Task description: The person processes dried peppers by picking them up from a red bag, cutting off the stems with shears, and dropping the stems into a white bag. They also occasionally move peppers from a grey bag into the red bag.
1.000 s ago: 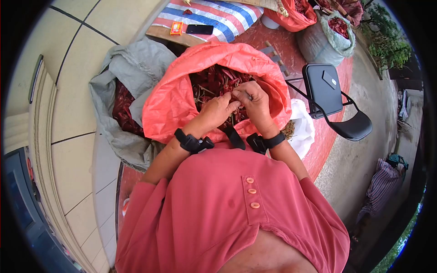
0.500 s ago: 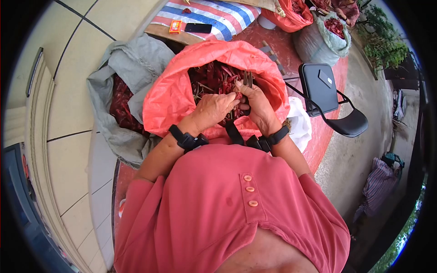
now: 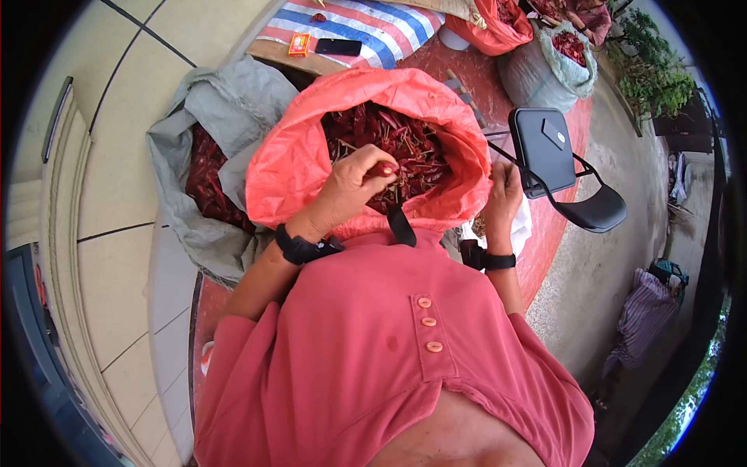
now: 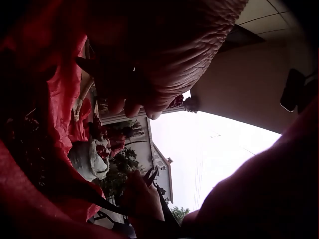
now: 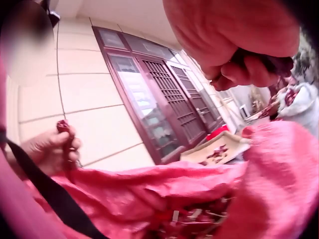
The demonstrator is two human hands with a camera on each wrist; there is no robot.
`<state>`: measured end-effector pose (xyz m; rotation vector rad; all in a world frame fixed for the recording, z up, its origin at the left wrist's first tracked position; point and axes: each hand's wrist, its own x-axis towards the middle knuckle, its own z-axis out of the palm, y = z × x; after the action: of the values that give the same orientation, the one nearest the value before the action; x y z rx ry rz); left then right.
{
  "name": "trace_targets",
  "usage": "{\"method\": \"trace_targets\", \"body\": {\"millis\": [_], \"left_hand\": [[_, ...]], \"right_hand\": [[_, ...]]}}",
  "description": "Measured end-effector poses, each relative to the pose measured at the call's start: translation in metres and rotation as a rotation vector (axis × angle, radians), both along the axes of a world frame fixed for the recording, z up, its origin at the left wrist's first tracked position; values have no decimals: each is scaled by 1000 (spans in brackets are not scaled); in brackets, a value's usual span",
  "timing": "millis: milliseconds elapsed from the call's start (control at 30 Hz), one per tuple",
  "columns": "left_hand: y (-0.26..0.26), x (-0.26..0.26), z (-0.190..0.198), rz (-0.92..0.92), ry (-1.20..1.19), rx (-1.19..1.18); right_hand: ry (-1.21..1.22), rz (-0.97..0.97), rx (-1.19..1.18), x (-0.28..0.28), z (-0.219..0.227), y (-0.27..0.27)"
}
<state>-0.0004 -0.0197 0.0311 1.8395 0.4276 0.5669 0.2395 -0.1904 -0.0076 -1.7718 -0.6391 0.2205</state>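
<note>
Several dried red chillies (image 3: 416, 152) fill a pink-red sack (image 3: 292, 167). Over the sack's near left part, the left hand (image 3: 354, 187) pinches a red chilli (image 3: 387, 168); the right wrist view shows this hand (image 5: 52, 149) with the chilli (image 5: 63, 126) upright in its fingers. Outside the sack's right rim, above a white bag (image 3: 520, 222), is the right hand (image 3: 504, 198). In the left wrist view, dark pointed blades (image 4: 150, 177) of a small cutting tool stick out of the right hand (image 4: 143, 201). The right wrist view shows its fingers curled round something dark.
A grey sack (image 3: 249, 101) of chillies stands on the left. To the right is a black folding chair (image 3: 545, 148). Further back are a striped bag (image 3: 389, 27) with a phone (image 3: 338, 47) and a small box (image 3: 299, 44), another pale sack (image 3: 537, 78), and a second person.
The right hand has moved from the left hand, out of the sack and over its right rim. The left hand has shifted slightly left with a chilli in its fingers.
</note>
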Motion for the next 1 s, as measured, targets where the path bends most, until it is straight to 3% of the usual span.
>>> {"method": "trace_targets", "body": {"millis": [33, 133, 233, 267, 333, 400, 467, 567, 667, 800, 900, 933, 1000], "left_hand": [[1, -3, -4, 57, 52, -35], [6, -9, -16, 204, 149, -93], [8, -10, -14, 285, 276, -46], [12, -8, -19, 320, 278, -1], [16, -2, -33, 266, 290, -78], [17, 5, -46, 208, 320, -145], [16, 10, -45, 158, 394, -120], [15, 10, -47, 141, 437, -135], [17, 3, -49, 155, 451, -188], [19, -2, -63, 163, 365, -208], [18, 8, -62, 176, 169, -12], [17, 14, -56, 180, 96, 78], [16, 25, -38, 138, 101, 99]], "right_hand": [[-52, -35, -17, 13, -15, -17], [-294, -240, -652, 25, -27, -56], [-266, -295, -564, 30, -40, -63], [-328, -210, -422, 23, -36, -50], [-152, 104, -352, 5, -28, -20], [-504, 332, -352, -7, -54, 15], [-509, 415, -527, -37, -47, 48], [-558, 600, -678, -44, -76, 78], [-579, 616, -852, -38, -88, 86], [-306, 484, -470, -34, -59, 80], [102, 448, -98, -33, -52, 81], [528, 462, -18, -40, -28, 81], [646, 514, -20, -45, 3, 82]]}}
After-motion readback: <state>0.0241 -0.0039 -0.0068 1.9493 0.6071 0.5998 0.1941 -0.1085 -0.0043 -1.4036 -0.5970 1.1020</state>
